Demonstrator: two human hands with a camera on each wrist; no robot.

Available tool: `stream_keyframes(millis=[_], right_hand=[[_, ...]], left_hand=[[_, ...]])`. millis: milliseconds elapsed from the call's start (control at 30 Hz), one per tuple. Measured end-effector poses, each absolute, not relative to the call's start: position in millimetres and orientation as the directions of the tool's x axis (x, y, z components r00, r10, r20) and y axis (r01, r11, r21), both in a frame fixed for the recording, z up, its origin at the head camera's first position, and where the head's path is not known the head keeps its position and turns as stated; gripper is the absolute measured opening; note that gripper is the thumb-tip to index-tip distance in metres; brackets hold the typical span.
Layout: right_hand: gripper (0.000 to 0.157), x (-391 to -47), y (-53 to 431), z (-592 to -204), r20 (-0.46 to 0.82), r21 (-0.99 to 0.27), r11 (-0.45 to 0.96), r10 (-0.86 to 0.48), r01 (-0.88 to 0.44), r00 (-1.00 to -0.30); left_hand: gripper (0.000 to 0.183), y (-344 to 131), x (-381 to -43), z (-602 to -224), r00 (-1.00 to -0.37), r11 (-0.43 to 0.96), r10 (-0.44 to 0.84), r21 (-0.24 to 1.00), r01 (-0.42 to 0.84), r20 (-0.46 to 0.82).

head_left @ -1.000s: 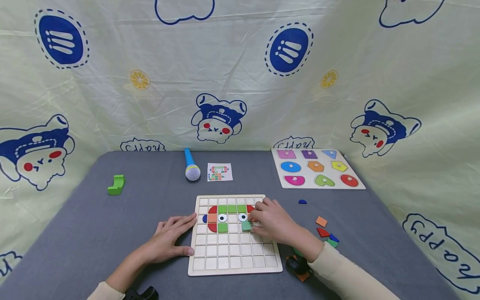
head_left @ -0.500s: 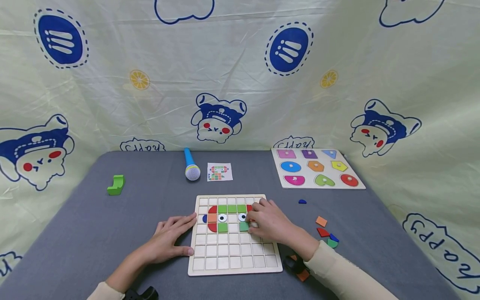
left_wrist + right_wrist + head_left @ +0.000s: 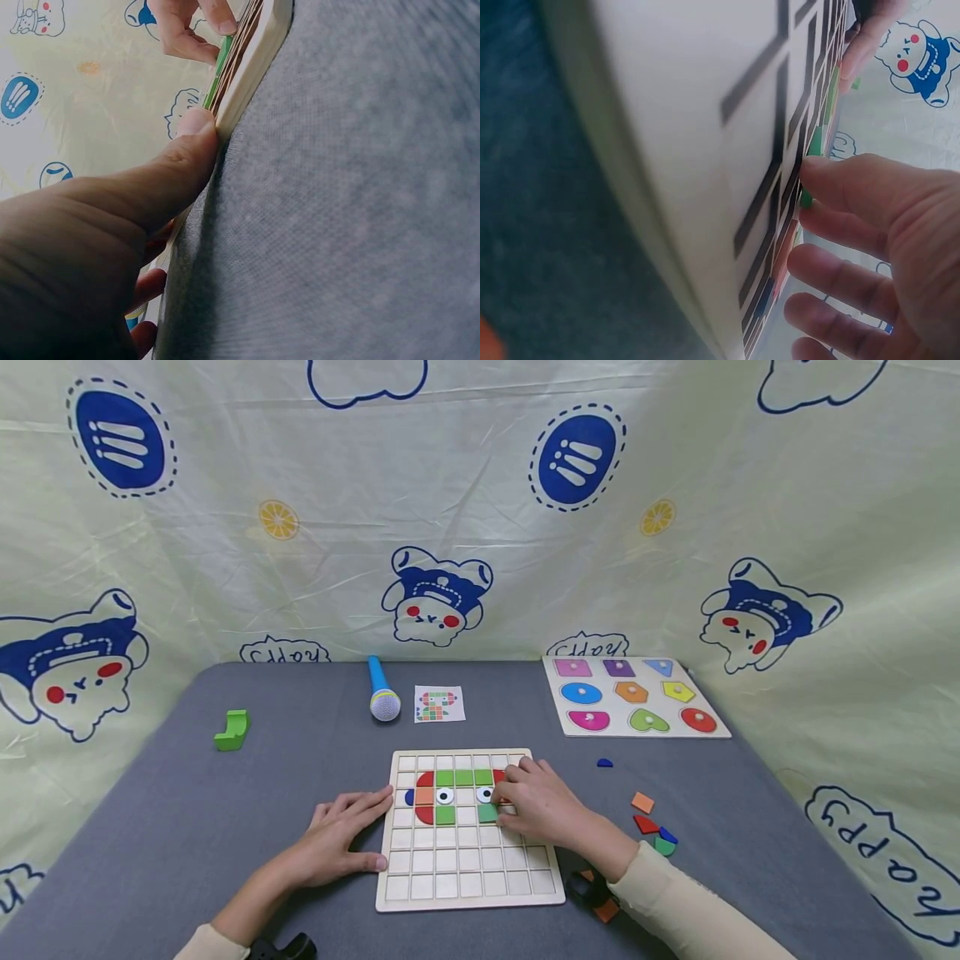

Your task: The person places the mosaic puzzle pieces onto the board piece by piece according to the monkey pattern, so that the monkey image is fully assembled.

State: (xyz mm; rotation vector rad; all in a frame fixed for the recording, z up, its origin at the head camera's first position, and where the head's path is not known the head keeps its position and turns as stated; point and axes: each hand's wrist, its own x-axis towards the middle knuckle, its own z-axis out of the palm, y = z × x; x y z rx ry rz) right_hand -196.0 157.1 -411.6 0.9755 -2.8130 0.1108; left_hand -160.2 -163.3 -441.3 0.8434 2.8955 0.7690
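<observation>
A wooden grid board (image 3: 447, 885) lies on the grey table, its upper rows partly filled with red, green and orange tiles and two eye tiles. Along the board's left edge my left hand (image 3: 341, 835) rests with fingers extended, the thumb (image 3: 196, 124) against the rim. Over the right part of the board, my right hand (image 3: 543, 802) pinches a green square tile (image 3: 487, 813) between thumb and index finger, just below the right eye tile (image 3: 484, 794). In the right wrist view the green tile (image 3: 816, 142) stands slightly proud of the grid. My right fingers hide some tiles behind them.
Loose tiles lie right of the board: orange (image 3: 642, 802), red (image 3: 646, 825), green (image 3: 664, 847) and blue (image 3: 605, 763). Farther back are a toy microphone (image 3: 384, 697), a pattern card (image 3: 453, 713), a shape puzzle (image 3: 600, 695) and a green block (image 3: 234, 729).
My right hand has shifted slightly left with the green tile, bringing it under the right eye tile. Between half a second ago and now it hardly moves. My left hand stays put.
</observation>
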Motion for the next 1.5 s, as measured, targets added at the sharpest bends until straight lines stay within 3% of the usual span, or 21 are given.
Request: stream_keyframes(millis=[1200, 1500], right_hand=[[0.011, -195.7, 159.6, -411.1, 0.208, -0.014, 0.792, -0.594, -0.61, -0.777], [0.019, -193.5, 177.0, -404.0, 0.197, -0.064, 0.835, -0.526, -0.546, -0.827]], left_hand=[[0.081, -163.1, -159.6, -441.7, -0.851, 0.726, 0.513, 0.472, 0.5, 0.111], [0.08, -163.1, -159.4, -441.1, -0.849, 0.724, 0.516, 0.474, 0.502, 0.111]])
